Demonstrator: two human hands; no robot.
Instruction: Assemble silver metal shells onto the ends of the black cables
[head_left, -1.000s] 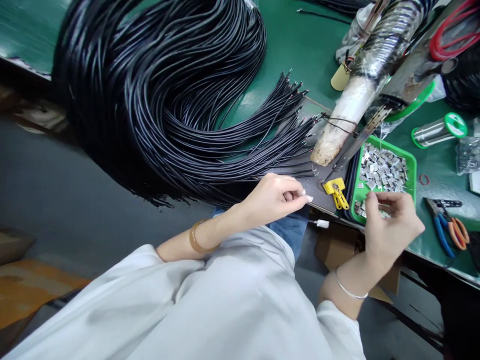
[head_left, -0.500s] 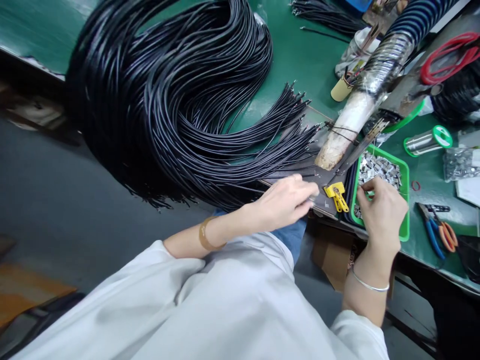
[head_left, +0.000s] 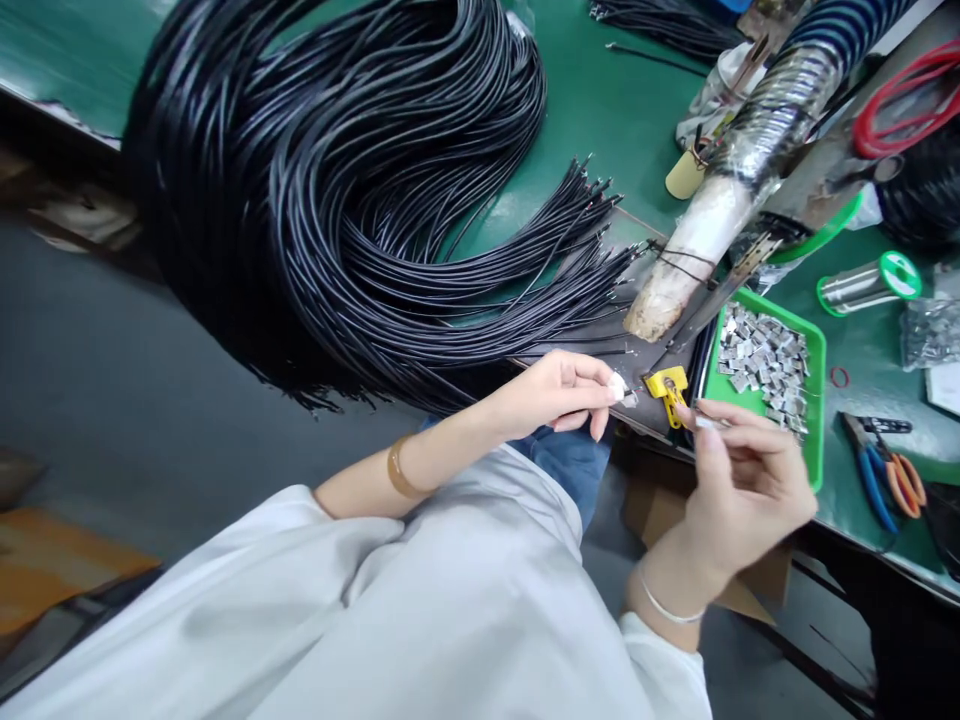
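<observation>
My left hand [head_left: 566,395] is closed in a pinch at the table edge. A short dark tip, seemingly a black cable's end, pokes out past a whitish patch at its fingertips; most of it is hidden by the fingers. My right hand [head_left: 750,470] pinches a small silvery metal piece [head_left: 706,422] between thumb and fingers, in front of the green tray [head_left: 817,400]. Many similar metal pieces [head_left: 761,355] lie in that tray. Between the hands sits a yellow clip-like tool [head_left: 667,385]. A thick bundle of black cables [head_left: 420,270] spreads out left of and beyond my left hand.
A wrapped duct [head_left: 686,240] hangs low over the tray's far side. Right of the tray lie pliers [head_left: 885,470] with blue and orange handles and a small red ring [head_left: 839,377]. A solder wire spool [head_left: 870,282] and a yellow cup [head_left: 686,172] stand farther back.
My right hand has come out of the tray, moving left and toward me, with a small metal piece in its fingers. My left hand has turned so its fingertips point right.
</observation>
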